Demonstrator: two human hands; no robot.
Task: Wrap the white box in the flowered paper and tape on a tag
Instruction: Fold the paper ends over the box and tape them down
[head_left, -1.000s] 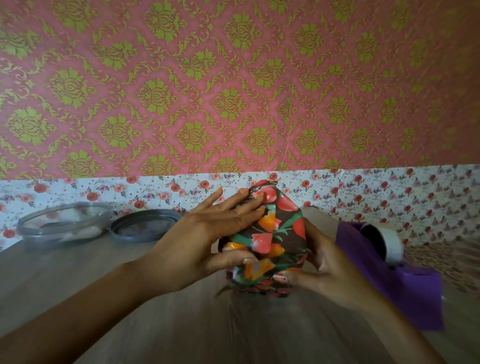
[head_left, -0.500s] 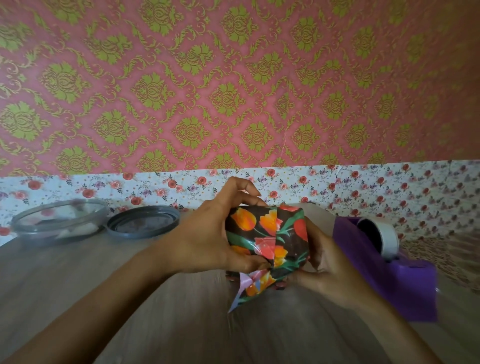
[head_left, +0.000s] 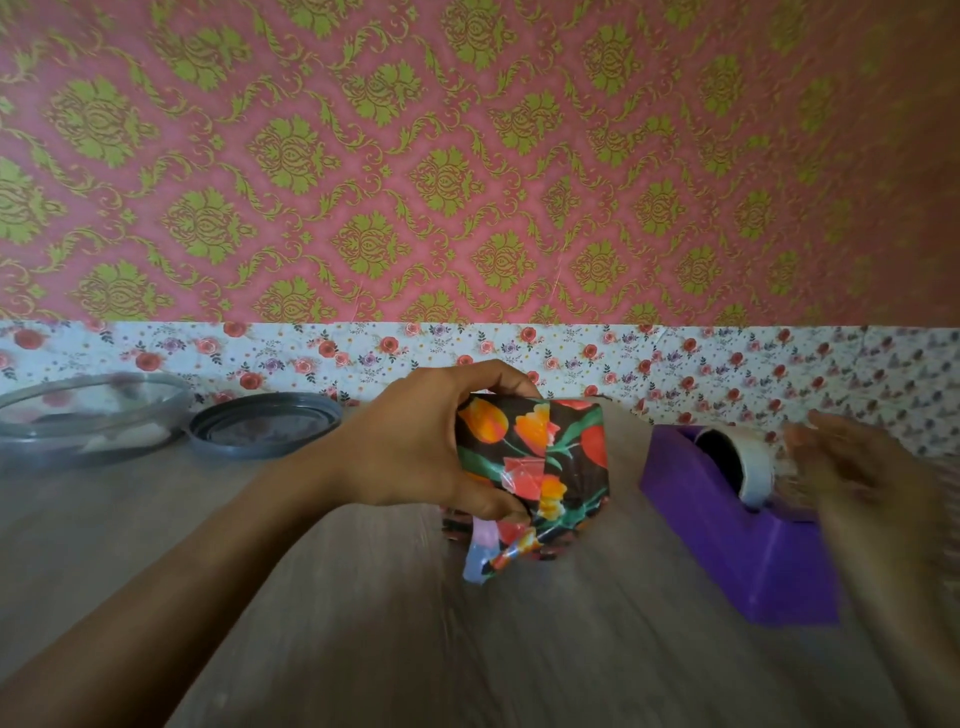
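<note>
Curled fingers over the far top edge and a thumb pressed on the near face: that is how the person's left hand grips the small wrapped box. The box sits to the left of the purple plastic tape dispenser, near it but not touching. Glossy black paper printed with orange and red tulips covers every visible face, so none of the white box shows. A loose flap with a pale lilac underside hangs from the near lower corner, under the thumb. Whether the box rests on the grey wood-grain table or is held just above it cannot be told.

The right hand is a blur just right of the dispenser, beside the white roll of tape seated in its cradle. How its fingers lie cannot be told, nor whether it touches the roll.

Well to the left of the dispenser, beyond the left hand, lies a round dark grey lid. Further left still stands a clear round bowl. Something pale and something dark lie inside it, too blurred to name.
</note>
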